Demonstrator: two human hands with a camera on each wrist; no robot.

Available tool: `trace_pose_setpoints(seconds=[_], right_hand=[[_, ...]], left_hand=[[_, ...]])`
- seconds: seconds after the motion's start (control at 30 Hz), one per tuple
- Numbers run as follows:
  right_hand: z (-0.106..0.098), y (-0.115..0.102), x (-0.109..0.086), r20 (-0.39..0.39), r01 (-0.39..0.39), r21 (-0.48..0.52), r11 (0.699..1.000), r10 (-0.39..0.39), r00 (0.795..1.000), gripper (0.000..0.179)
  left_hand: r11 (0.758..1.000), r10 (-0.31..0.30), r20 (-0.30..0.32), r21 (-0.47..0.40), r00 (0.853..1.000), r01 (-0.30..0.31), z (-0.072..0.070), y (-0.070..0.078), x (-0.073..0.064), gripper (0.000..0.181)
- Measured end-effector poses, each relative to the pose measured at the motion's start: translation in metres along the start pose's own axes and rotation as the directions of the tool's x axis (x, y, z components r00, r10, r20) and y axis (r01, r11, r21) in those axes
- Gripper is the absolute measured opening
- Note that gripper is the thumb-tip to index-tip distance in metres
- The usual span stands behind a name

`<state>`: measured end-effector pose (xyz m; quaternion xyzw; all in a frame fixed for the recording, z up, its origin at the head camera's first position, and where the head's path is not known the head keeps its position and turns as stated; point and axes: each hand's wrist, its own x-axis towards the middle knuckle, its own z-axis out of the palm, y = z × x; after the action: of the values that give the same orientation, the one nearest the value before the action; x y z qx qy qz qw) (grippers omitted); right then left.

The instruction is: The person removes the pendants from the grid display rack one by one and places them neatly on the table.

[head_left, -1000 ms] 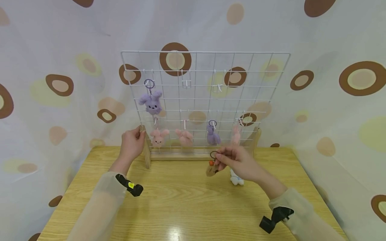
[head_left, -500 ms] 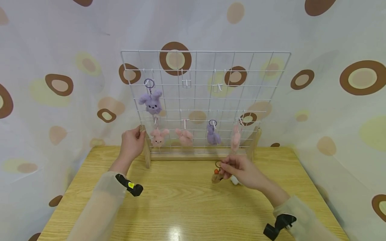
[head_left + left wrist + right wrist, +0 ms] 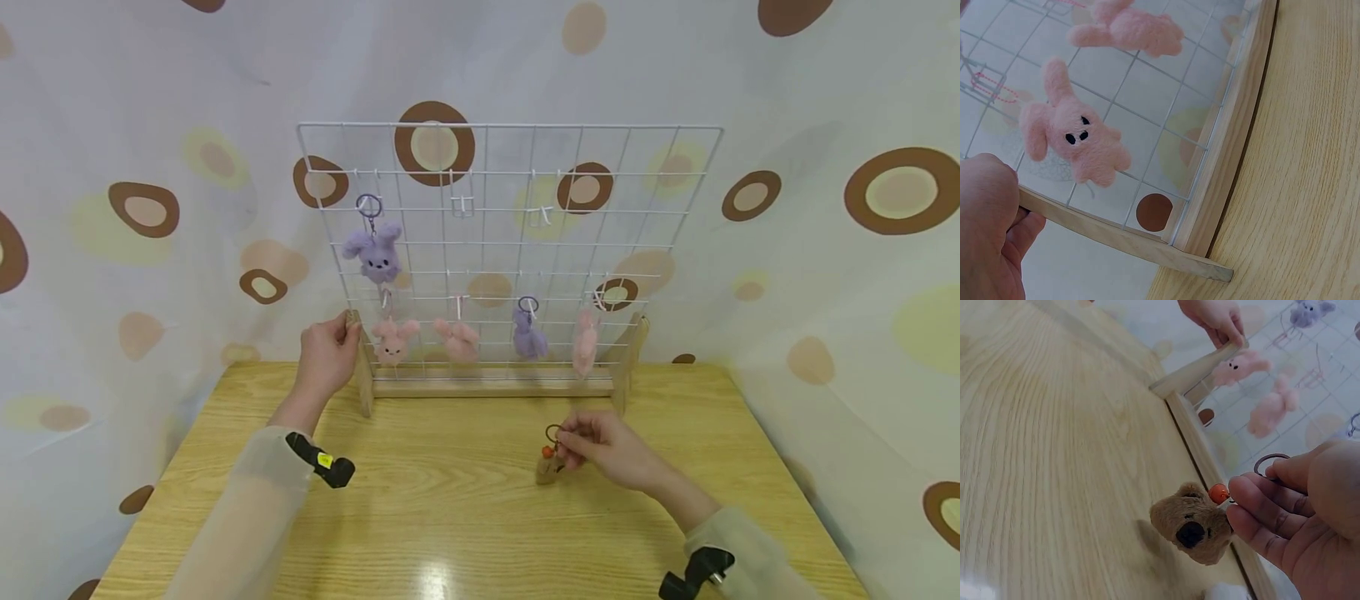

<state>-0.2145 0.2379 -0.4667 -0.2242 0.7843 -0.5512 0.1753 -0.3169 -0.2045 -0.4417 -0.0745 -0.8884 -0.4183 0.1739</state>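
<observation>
In the head view my left hand [image 3: 328, 358] grips the top of the left wooden post [image 3: 365, 383] of a white wire grid rack [image 3: 510, 127]. My right hand [image 3: 611, 450] pinches the ring of a brown bear keychain [image 3: 1191, 525] between thumb and index finger, above the table. Its plush head, black nose and orange ball [image 3: 1219, 493] hang free below the fingers. Nearest to my left hand hangs a pink plush bunny [image 3: 1079, 131] with black eyes. Part of a white plush [image 3: 1227, 592] shows at the bottom of the right wrist view; in the head view it is hidden.
On the rack's upper left hangs a purple bunny keychain [image 3: 377, 254]. Lower down hang several plushes, among them another purple one [image 3: 529, 333] and a pink one [image 3: 585, 342] at right. White hooks [image 3: 540, 217] sit higher up. The wooden table [image 3: 420, 500] lies in front.
My right hand has moved down and slightly right, toward the table's front, carrying the bear keychain away from the rack. The white plush has become hidden behind it. My left hand stays on the post.
</observation>
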Motion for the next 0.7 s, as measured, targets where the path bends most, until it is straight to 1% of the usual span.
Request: trace_pose_setpoints(seconds=[0.13, 0.37, 0.53, 0.7], right_hand=[[-0.001, 0.011, 0.0, -0.009, -0.018, -0.008, 1.0, 0.018, 1.0, 0.022], [-0.002, 0.021, 0.01, -0.042, 0.0, -0.028, 1.0, -0.002, 0.999, 0.022], [-0.002, 0.025, 0.018, -0.071, -0.025, -0.071, 0.997, 0.02, 0.997, 0.021], [-0.002, 0.032, 0.028, -0.092, -0.046, -0.07, 0.996, 0.04, 0.995, 0.021]], left_hand=[[1.0, -0.009, 0.01, -0.008, 1.0, 0.009, 0.0, -0.001, 0.0, 0.042], [1.0, -0.025, 0.017, -0.017, 1.0, 0.025, -0.001, 0.0, -0.001, 0.043], [1.0, -0.026, 0.014, -0.012, 1.0, 0.026, 0.0, -0.001, 0.0, 0.043], [1.0, -0.029, 0.014, -0.009, 0.999, 0.029, 0.0, -0.002, 0.0, 0.044]])
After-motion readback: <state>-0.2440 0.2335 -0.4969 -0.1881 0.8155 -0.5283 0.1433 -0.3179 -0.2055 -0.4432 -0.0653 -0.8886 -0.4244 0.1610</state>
